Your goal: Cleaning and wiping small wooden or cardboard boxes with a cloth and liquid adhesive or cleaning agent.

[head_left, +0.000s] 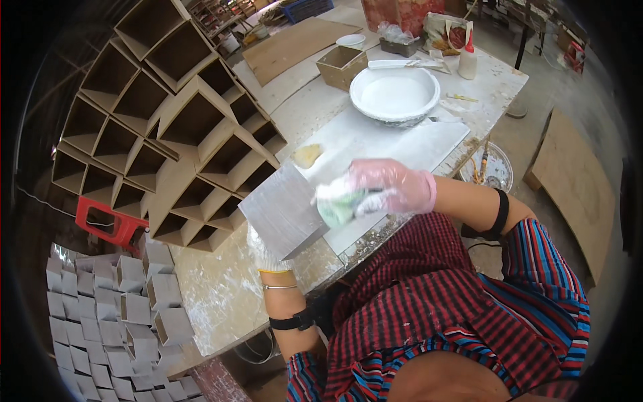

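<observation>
Two arms (475, 199) converge, right grip (392, 187) pinching green sponge (335, 206), left grip (268, 254) unreadable behind box (284, 209).

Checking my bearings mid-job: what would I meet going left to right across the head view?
Red plastic stool → grey box → green sponge → pink-gloved right hand → red-capped bottle → brown board.

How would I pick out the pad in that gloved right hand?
Find the worktable and the round white basin on it. Below the basin in the picture is the pink-gloved right hand. The pad it holds is green and smeared white, unlike the yellowish lump lying nearby on the worktable.
</observation>
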A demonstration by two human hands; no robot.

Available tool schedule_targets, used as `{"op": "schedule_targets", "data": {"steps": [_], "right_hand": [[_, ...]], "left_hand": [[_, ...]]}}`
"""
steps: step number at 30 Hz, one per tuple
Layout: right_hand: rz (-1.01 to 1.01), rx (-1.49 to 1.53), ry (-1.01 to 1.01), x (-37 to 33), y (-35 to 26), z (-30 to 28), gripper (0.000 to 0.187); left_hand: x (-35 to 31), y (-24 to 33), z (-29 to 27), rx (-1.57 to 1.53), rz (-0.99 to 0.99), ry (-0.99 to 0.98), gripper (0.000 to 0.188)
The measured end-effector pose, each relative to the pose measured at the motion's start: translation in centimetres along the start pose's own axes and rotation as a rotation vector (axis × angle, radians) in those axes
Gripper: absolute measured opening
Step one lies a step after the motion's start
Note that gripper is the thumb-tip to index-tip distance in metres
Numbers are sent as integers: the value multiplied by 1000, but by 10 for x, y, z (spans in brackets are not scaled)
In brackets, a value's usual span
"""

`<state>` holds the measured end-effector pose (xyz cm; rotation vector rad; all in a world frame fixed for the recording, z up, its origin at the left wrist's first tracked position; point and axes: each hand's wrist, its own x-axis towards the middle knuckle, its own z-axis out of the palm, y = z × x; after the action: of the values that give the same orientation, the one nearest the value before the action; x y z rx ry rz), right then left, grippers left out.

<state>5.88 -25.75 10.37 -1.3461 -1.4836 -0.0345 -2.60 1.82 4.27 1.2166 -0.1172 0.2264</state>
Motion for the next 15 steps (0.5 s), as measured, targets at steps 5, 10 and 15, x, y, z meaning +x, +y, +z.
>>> {"op": "schedule_targets", "data": {"steps": [5,10,15], "right_hand": [[72,-69,186,14,3,-7,51],[-248,-405,-73,27,0,21,46],[-342,-691,-60,29,29,25,56]], "left_hand": [[5,8,31,1264,288,-20,48],[10,-30,2,910,262,23,47],[18,-25,10,1160,362,-128,47]]}}
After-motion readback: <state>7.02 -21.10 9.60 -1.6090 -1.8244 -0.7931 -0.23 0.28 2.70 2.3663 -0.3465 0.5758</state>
